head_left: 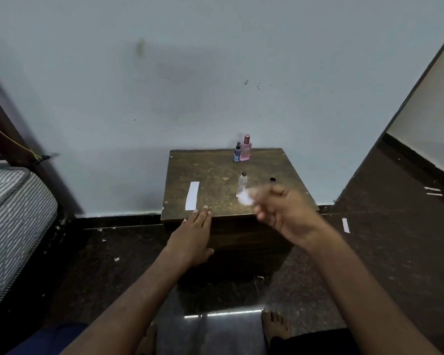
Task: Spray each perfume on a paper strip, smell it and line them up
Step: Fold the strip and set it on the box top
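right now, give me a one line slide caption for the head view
Left hand flat on the wooden table edge near a paper strip; blurred right hand lifts something white beside a clear bottle.

We read this as a home bedroom: striped mattress [13,213] on a dark wooden bed frame [8,129] at left, small wooden bedside cabinet [215,226] against a scuffed pale wall [190,73], dark polished stone floor [382,252], possibly a doorway at right.
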`<state>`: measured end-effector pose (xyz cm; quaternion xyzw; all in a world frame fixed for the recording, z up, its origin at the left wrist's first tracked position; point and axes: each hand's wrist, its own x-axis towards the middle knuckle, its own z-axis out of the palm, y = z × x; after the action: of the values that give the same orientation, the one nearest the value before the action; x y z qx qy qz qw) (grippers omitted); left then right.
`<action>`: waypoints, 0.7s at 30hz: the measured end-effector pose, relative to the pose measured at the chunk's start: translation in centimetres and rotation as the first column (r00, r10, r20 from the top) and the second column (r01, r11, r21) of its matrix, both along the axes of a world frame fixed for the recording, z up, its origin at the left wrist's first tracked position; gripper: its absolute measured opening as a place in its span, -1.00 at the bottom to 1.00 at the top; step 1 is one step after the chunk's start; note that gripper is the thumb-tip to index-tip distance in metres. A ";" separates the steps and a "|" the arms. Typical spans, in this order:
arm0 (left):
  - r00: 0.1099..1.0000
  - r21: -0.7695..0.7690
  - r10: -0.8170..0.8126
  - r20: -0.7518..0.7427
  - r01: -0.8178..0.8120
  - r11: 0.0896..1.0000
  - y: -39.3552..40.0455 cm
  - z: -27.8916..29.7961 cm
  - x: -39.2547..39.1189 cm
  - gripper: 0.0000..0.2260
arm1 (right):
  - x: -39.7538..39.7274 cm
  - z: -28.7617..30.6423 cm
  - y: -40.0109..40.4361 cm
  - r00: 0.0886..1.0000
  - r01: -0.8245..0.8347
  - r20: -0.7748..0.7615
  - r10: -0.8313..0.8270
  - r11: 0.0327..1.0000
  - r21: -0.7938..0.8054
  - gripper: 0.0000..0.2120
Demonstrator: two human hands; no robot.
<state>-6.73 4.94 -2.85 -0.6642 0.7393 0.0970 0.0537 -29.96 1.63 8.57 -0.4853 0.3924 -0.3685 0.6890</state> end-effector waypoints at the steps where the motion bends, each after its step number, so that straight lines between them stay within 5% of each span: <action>1: 1.000 0.002 0.000 0.002 0.000 1.000 0.0 0.0 -0.1 -0.09 | -0.1 -1.2 0.2 0.952 0.009 -0.305 -0.027 0.998 -0.059 -0.92; 2: 1.000 0.004 0.002 -0.003 -0.002 1.000 0.0 0.0 -0.1 -0.09 | -0.1 -1.8 0.5 0.866 0.006 -0.497 -0.058 0.994 -0.105 -0.89; 4: 1.000 0.013 0.002 -0.016 -0.002 1.000 -0.1 0.1 0.0 -0.09 | -0.2 -1.4 0.2 0.883 0.030 -0.462 -0.079 0.993 -0.113 -0.87; 6: 1.000 0.013 -0.008 -0.012 0.008 1.000 -0.3 0.1 0.2 -0.10 | -0.1 1.1 0.1 0.998 -0.023 0.052 0.024 1.000 -0.012 -0.92; 8: 1.000 0.017 -0.008 -0.011 0.008 1.000 -0.3 0.2 0.2 -0.10 | 0.0 2.4 0.1 0.931 -0.094 0.355 0.083 0.995 0.015 -0.96; 9: 1.000 0.018 -0.007 -0.011 0.007 1.000 -0.2 0.2 0.2 -0.10 | -0.2 1.8 -0.1 0.957 -0.088 0.278 0.082 0.996 0.010 -0.95; 10: 1.000 0.017 -0.005 -0.012 0.005 1.000 -0.2 0.2 0.1 -0.10 | -0.3 0.8 0.0 0.999 -0.052 0.014 0.052 0.998 -0.029 -0.94; 12: 1.000 0.002 0.002 -0.015 -0.002 1.000 -0.2 0.1 0.0 -0.11 | -0.9 -1.3 0.4 0.835 -0.032 -0.547 -0.053 0.989 -0.144 -0.88; 13: 1.000 -0.006 0.007 -0.018 -0.007 1.000 -0.2 0.2 0.0 -0.12 | -1.1 -1.7 0.3 0.812 -0.023 -0.581 -0.055 0.992 -0.125 -0.85; 15: 1.000 -0.021 0.010 -0.020 -0.010 1.000 -0.3 0.4 0.1 -0.15 | -1.0 -0.2 0.0 0.982 0.027 -0.188 -0.029 1.000 -0.014 -0.85; 17: 1.000 -0.029 0.009 -0.010 -0.009 1.000 -0.4 0.4 0.1 -0.16 | -1.0 2.1 -0.2 0.937 -0.008 0.348 -0.010 0.999 0.049 -0.91; 18: 1.000 -0.029 0.011 -0.007 -0.011 1.000 -0.4 0.4 0.0 -0.15 | -0.9 2.3 -0.3 0.899 -0.032 0.439 0.012 0.999 0.037 -0.94; 19: 1.000 -0.026 0.014 -0.005 -0.014 1.000 -0.4 0.4 -0.1 -0.15 | -0.9 1.9 -0.4 0.929 -0.028 0.370 0.021 1.000 0.013 -0.95; 21: 1.000 -0.028 0.018 -0.001 -0.018 0.999 -0.3 0.1 -0.2 -0.13 | -1.0 -0.4 -0.1 0.971 0.004 -0.238 -0.027 0.995 -0.096 -0.92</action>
<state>-6.95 4.65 -2.73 -0.6714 0.7346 0.0872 0.0434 -30.93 1.48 8.17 -0.5553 0.4584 -0.3310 0.6099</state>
